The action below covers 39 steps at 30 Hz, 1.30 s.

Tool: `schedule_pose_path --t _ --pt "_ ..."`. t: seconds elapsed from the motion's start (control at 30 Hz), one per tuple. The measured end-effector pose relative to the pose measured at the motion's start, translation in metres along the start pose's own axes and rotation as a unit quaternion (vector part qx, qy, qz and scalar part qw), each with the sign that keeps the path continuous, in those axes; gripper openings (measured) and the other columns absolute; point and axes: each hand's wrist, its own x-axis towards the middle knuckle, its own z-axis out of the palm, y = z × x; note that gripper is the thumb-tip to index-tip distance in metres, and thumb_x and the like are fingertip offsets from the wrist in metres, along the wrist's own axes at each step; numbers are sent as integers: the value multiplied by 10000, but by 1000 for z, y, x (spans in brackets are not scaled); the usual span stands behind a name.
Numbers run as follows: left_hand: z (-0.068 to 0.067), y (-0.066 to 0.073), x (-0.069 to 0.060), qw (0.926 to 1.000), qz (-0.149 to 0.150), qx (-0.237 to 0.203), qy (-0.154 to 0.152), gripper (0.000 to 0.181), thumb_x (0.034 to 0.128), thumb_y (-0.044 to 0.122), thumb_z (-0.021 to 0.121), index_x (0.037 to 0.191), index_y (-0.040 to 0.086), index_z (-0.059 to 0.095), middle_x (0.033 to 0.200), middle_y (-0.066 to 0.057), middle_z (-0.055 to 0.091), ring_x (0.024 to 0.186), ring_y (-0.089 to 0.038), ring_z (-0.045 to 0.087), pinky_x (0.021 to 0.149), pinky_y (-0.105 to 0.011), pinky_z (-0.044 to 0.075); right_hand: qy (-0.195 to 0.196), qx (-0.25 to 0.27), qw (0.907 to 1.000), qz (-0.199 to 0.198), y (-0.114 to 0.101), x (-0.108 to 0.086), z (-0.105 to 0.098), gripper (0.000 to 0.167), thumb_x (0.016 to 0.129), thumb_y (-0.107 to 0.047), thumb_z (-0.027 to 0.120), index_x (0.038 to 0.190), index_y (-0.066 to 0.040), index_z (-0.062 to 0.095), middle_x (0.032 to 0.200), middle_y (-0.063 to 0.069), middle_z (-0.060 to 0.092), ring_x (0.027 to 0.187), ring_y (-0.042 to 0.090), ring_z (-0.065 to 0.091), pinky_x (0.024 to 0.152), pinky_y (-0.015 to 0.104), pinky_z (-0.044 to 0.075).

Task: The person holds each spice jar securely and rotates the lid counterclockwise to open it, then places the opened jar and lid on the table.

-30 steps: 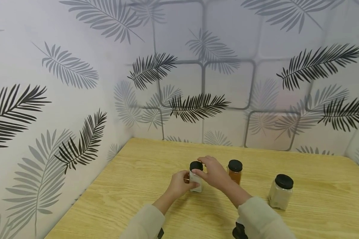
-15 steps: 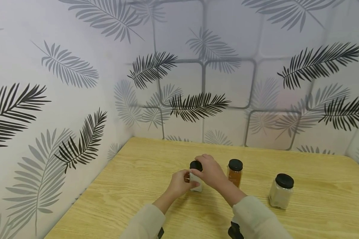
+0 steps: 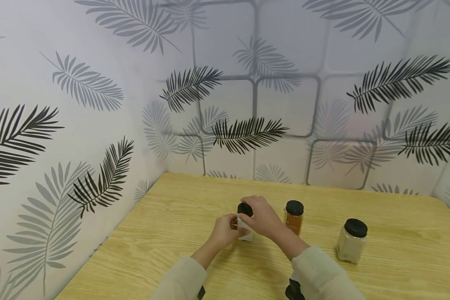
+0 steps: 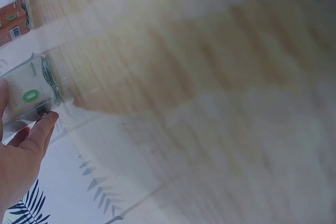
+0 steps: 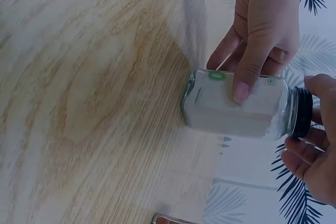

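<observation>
A clear glass jar of white powder [image 3: 244, 232] [image 5: 236, 108] [image 4: 29, 90] stands upright on the table, its black lid [image 3: 245, 209] [image 5: 303, 113] on top. The left hand [image 3: 225, 231] [image 5: 262, 30] [image 4: 21, 166] grips the jar's body from the left, thumb along its near side. Around the black lid curl the fingers and thumb of the right hand [image 3: 261, 216] [image 5: 317, 150], which holds it from the right. The jar's far side is hidden in the head view.
An orange-brown jar with a black lid [image 3: 294, 221] [image 4: 11, 22] stands just right of the held jar. Farther right is another black-lidded jar with pale contents [image 3: 350, 246]. Behind the wooden table [image 3: 172, 196] rises a leaf-patterned wall [image 3: 285, 158].
The right hand has shifted slightly left over the lid, and its fingers are more closely wrapped round it. The left hand keeps its grip on the jar in the same place.
</observation>
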Motion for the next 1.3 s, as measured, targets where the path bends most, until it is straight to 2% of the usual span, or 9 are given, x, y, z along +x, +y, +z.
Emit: schedule_pose_path --t 0.13,0.33,0.47,0.63,0.73,0.83,1.1,1.3 --pt "0 0 -1 10000 -9 -39 18 435 814 161 718 1167 -50 576 1092 -228 621 966 -353 638 761 -374 555 212 -165 9996 28 -2 -1 3 417 842 -189 685 1188 16 573 1180 187 571 1088 343 537 870 453 490" --pt "0 1 -1 10000 1 -42 38 375 805 155 727 1100 -38 597 1056 -216 634 950 -351 645 748 -363 558 430 -526 9975 174 -6 0 7 487 806 -257 724 1173 20 562 1059 171 563 939 305 560 780 424 510" --pt "0 2 -1 10000 -67 24 32 411 807 161 726 1137 -41 588 1080 -217 624 962 -351 642 750 -364 558 482 -581 9970 181 -6 0 8 484 804 -251 726 1169 16 553 1029 164 559 901 297 557 757 419 506" --pt "-3 3 -1 9999 -101 53 -34 472 809 159 724 1193 -62 561 1112 -229 606 976 -348 634 769 -376 552 324 -212 9991 170 -7 0 4 416 824 -167 704 1168 14 557 1101 187 572 1012 341 549 830 459 494" --pt "-3 2 -1 9999 -54 43 -89 453 813 146 718 1179 -72 563 1079 -216 621 964 -334 636 771 -365 552 115 118 9994 307 -7 1 3 382 846 -124 667 1190 -4 554 1179 199 565 1075 366 518 856 482 482" --pt "-3 0 0 9999 -35 55 -97 442 817 145 714 1174 -70 566 1070 -208 628 965 -329 637 771 -358 552 53 214 9993 318 -6 2 4 381 851 -112 650 1204 -9 551 1207 204 558 1089 378 506 859 497 476" --pt "-2 2 -1 9998 27 170 32 464 809 160 723 1193 -50 570 1099 -228 613 973 -353 636 765 -374 555 794 -115 9967 106 -4 -1 9 419 806 -191 723 1143 12 579 1103 185 580 1055 358 529 853 492 476" --pt "-1 2 0 9999 -52 109 30 486 807 173 726 1216 -35 565 1103 -218 614 979 -348 638 760 -363 557 818 -38 9965 159 -3 -1 9 428 789 -196 738 1129 11 583 1084 176 582 1043 340 538 844 449 496"
